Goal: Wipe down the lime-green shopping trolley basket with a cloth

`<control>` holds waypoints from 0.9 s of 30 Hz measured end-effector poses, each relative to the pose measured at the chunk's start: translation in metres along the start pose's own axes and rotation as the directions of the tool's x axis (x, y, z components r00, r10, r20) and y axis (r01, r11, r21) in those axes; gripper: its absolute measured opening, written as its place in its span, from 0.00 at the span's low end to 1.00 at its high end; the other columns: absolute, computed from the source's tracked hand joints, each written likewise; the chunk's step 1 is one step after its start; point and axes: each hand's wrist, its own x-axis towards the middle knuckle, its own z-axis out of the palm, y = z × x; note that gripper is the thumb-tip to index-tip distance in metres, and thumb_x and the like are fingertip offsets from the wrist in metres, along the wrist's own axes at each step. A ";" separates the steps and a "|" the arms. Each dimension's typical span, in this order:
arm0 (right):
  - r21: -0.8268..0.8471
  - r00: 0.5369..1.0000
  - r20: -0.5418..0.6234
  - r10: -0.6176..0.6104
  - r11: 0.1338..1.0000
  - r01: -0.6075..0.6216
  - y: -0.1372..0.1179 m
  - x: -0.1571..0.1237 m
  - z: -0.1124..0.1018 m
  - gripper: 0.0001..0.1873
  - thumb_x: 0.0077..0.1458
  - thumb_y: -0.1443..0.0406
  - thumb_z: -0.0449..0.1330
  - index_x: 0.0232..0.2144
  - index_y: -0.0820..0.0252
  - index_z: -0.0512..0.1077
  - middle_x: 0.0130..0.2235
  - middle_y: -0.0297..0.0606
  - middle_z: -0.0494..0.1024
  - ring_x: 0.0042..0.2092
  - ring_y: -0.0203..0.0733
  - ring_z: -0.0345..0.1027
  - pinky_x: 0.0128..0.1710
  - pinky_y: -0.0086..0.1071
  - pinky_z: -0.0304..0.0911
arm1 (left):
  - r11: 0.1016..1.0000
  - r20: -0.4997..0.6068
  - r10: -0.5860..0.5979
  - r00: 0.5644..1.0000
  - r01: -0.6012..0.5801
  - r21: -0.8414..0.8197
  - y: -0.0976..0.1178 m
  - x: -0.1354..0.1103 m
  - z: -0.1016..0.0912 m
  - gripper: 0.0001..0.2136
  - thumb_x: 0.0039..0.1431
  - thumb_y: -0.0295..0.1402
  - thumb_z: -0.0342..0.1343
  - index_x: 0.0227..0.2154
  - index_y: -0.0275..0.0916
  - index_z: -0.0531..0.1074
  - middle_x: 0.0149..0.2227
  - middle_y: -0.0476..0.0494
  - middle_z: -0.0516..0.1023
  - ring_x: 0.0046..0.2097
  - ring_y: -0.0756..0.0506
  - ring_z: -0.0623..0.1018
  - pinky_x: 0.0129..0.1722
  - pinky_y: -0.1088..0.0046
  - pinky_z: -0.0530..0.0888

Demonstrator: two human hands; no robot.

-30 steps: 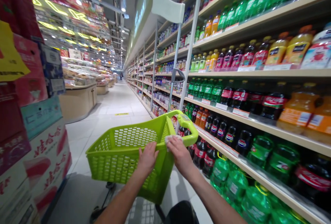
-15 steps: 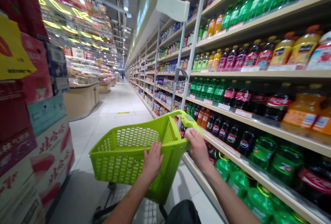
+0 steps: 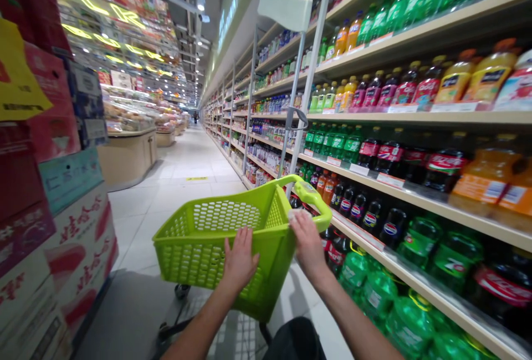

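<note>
A lime-green shopping cart (image 3: 270,279) with perforated basket sides stands side-on before me, its basket bare where I can see inside. My left hand (image 3: 241,257) lies on the basket's near side, fingertips at the top rim, fingers stretched out and thumb apart. At the basket's rear corner, close to the green push handle (image 3: 322,207), is my right hand (image 3: 307,246). Its fingers press a small white cloth or tissue (image 3: 296,214) against the rim. The palm side of that hand is hidden.
Tall shelves (image 3: 349,166) of soft drink bottles run along the right. A metal pole with a blank white sign (image 3: 285,4) rises behind the cart. Stacked drink cartons (image 3: 77,227) stand at left. A tiled aisle (image 3: 187,166) leads past wooden display counters (image 3: 128,158).
My right hand with the white cloth has moved left, off the handle's end to the basket's rear corner. The cart appears slightly farther right, and my left hand slightly farther left along its side.
</note>
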 end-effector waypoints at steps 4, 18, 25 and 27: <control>0.051 0.989 0.086 -0.118 0.992 0.114 -0.035 -0.004 0.023 0.24 0.51 0.78 0.45 0.48 0.59 0.66 0.52 0.42 0.67 0.59 0.42 0.48 0.55 0.46 0.51 | 0.999 -0.006 -0.011 1.000 0.012 0.035 -0.010 -0.001 0.000 0.27 0.53 0.32 0.44 0.57 0.34 0.50 0.61 0.39 0.52 0.61 0.41 0.51 0.57 0.48 0.48; 0.148 0.967 0.088 -0.239 0.963 0.224 -0.070 -0.005 0.048 0.17 0.55 0.74 0.47 0.44 0.60 0.69 0.49 0.42 0.70 0.57 0.42 0.54 0.53 0.43 0.58 | 0.998 0.051 0.019 0.998 -0.022 0.063 -0.018 -0.006 0.000 0.29 0.50 0.32 0.44 0.58 0.38 0.49 0.61 0.42 0.49 0.62 0.41 0.49 0.58 0.49 0.46; 0.055 0.988 -0.061 -0.142 0.988 0.145 -0.009 -0.013 -0.003 0.20 0.55 0.76 0.45 0.48 0.60 0.66 0.52 0.44 0.68 0.59 0.43 0.48 0.55 0.47 0.54 | 1.000 0.010 -0.012 1.000 0.012 0.029 -0.016 -0.006 0.008 0.32 0.49 0.33 0.46 0.59 0.34 0.46 0.62 0.40 0.46 0.62 0.42 0.47 0.58 0.50 0.45; 0.059 0.980 -0.038 -0.195 0.979 0.197 -0.020 -0.033 0.007 0.19 0.56 0.76 0.45 0.46 0.61 0.68 0.51 0.45 0.68 0.59 0.43 0.48 0.54 0.46 0.55 | 0.999 0.020 -0.009 1.000 0.009 0.034 -0.016 -0.006 0.008 0.32 0.50 0.34 0.46 0.59 0.35 0.45 0.62 0.40 0.45 0.62 0.42 0.47 0.58 0.50 0.46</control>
